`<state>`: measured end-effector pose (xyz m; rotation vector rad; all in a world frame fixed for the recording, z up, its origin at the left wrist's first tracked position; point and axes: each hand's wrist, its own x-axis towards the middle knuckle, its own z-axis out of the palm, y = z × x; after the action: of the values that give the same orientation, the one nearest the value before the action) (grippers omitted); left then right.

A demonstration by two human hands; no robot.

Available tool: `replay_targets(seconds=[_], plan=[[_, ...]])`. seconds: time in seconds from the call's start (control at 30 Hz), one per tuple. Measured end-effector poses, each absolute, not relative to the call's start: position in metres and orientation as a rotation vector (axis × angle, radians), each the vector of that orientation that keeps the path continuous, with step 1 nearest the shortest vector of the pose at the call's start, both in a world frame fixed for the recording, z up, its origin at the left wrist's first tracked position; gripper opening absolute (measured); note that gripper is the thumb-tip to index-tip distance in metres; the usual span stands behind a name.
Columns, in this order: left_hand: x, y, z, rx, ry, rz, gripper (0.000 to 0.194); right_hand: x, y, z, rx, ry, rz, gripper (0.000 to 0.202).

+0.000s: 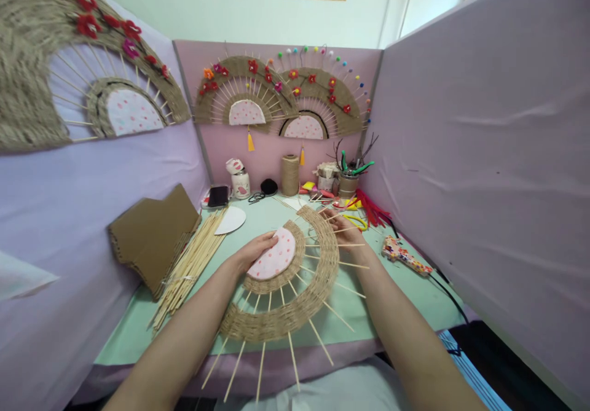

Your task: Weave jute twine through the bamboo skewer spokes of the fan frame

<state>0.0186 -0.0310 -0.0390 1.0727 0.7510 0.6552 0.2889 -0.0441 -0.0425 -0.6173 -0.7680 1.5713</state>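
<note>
A half-made woven fan (325,270) is held tilted over the table, its thin wooden sticks fanning out toward me and to the right. Twine is woven across the sticks in a wide outer band and a narrower inner one. My left hand (258,248) grips the half-round centre, covered in white cloth with pink dots (276,257), thumb on top. At the far right end of the outer band, my right hand (345,230) has its fingers curled at the sticks; the band and sticks partly hide the fingertips.
Left lie a bundle of sticks (191,263), cardboard pieces (154,233) and a white half-disc (231,220). At the back stand a twine spool (290,176) and a tool tin (348,185). A corded glue gun (405,256) and yellow scissors (356,222) lie right. Finished fans (246,91) hang behind.
</note>
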Motion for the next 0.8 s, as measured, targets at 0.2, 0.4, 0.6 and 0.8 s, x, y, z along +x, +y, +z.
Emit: replay_targets(seconds=[0.2,0.4,0.6,0.8], plan=[[0.026,-0.044,-0.038,1.111,0.781,0.603,0.032,0.287,-0.047,-0.041,-0.682,-0.795,1.391,0.030],[0.011,-0.043,-0.035,1.109,0.818,0.630,0.023,0.284,-0.047,-0.039,-0.798,-0.901,1.280,0.030],[-0.019,-0.039,-0.037,1.125,0.858,0.598,0.031,0.275,-0.045,-0.044,-0.942,-1.020,1.217,0.024],[-0.014,-0.051,-0.042,1.128,0.828,0.516,0.033,0.278,-0.036,-0.054,-0.955,-1.005,1.043,0.027]])
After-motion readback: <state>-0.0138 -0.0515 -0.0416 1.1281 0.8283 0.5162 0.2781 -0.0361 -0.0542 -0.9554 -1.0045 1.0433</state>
